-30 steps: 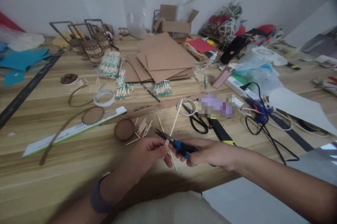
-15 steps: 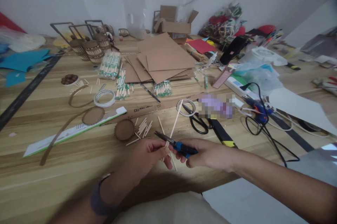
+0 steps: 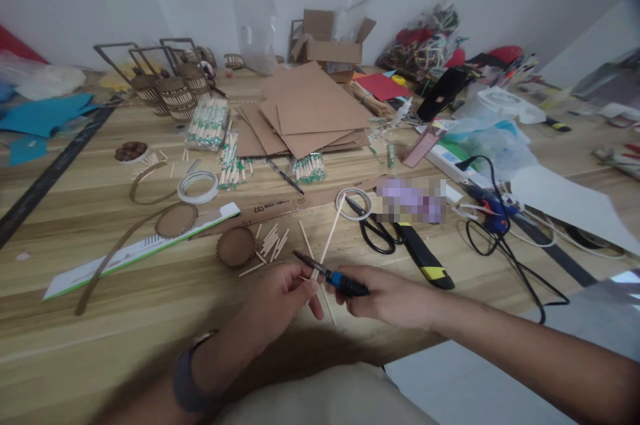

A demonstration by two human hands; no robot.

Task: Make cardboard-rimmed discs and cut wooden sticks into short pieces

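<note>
My left hand (image 3: 293, 292) pinches a thin wooden stick (image 3: 333, 230) near its lower end; the stick slants up to the right. My right hand (image 3: 375, 292) is wrapped round a blue and black cutting tool (image 3: 345, 282), whose dark jaws cross the stick just above my left fingertips. Another stick (image 3: 306, 238) lies slanted on the table behind them. Short cut sticks (image 3: 273, 242) lie in a loose pile left of the jaws, beside a round cardboard piece with a ridged rim (image 3: 237, 247).
Black scissors (image 3: 380, 236), a tape roll (image 3: 353, 204) and a black and yellow cutter (image 3: 427, 258) lie beyond my right hand. Cardboard sheets (image 3: 320, 102) and bagged sticks (image 3: 207, 120) are farther back. A blue glue gun (image 3: 495, 215) with its cable is at the right.
The jaws of the cutting tool look more closed, and my right hand has drawn its handles together. The stick and both hands have shifted slightly left.
</note>
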